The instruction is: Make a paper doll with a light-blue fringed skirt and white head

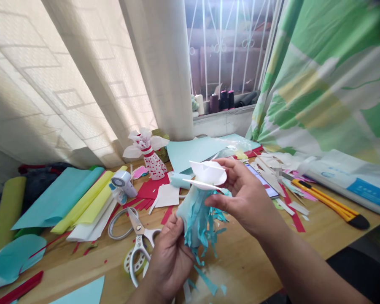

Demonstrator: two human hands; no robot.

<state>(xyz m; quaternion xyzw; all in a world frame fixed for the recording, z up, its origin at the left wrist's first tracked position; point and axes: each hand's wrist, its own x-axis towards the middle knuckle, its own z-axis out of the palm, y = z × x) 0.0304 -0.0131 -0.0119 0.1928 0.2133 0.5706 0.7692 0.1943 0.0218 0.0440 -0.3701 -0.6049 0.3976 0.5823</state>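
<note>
Both my hands hold a paper figure with a turquoise fringed skirt (198, 219). My left hand (169, 261) grips the rolled turquoise body low down, with the strips hanging past my fingers. My right hand (245, 196) pinches a white folded paper piece (208, 173) at the top of the figure. Its fingers partly hide where the piece joins the body. Just under my left hand lie white-handled scissors (139, 236) and a roll of tape (134, 262).
On the wooden table stand a finished red-dotted paper figure (153, 162) and a tape dispenser (123, 185). Coloured paper sheets (66, 198), scattered scraps, a phone (262, 181) and a yellow utility knife (329, 207) lie around. Curtains and a barred window are behind the table.
</note>
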